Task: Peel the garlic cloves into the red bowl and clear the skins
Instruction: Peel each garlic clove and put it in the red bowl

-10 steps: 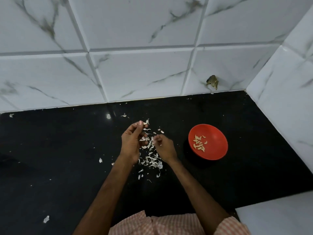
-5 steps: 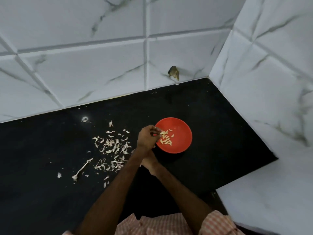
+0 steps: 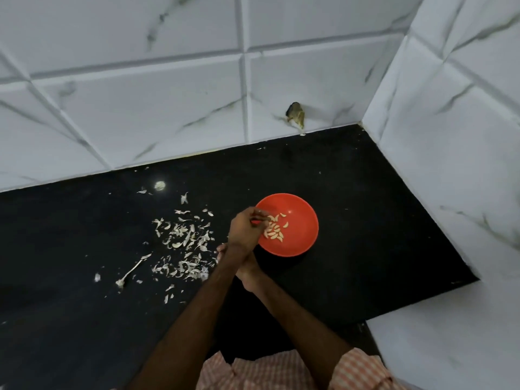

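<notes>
The likeliest slip from here, I judge, is a clove missing the red bowl (image 3: 302, 240): the left hand (image 3: 245, 229) hangs over the bowl's left rim rather than its middle, so anything let go too early could land on the black counter (image 3: 371, 220) or bounce off the edge. A second risk is the bowl itself, which looks light and sits free on the counter; a knuckle catching the rim could tip it and spill the peeled cloves (image 3: 274, 232) lying in its bottom. The loose skins (image 3: 185, 239) spread just left of the bowl, with a bare stalk (image 3: 134, 268) at their near-left edge, are thin enough that a quick sweep of the arm might scatter them wider and make clearing harder. The left arm reaches across from the near left, wrist bent down, fingertips (image 3: 260, 220) drawn together in a pinching grip above the cloves; whether a clove sits between them is too small to tell. The right hand (image 3: 249, 271) rests near the counter under the left forearm, mostly hidden, so I cannot tell its grip.
</notes>
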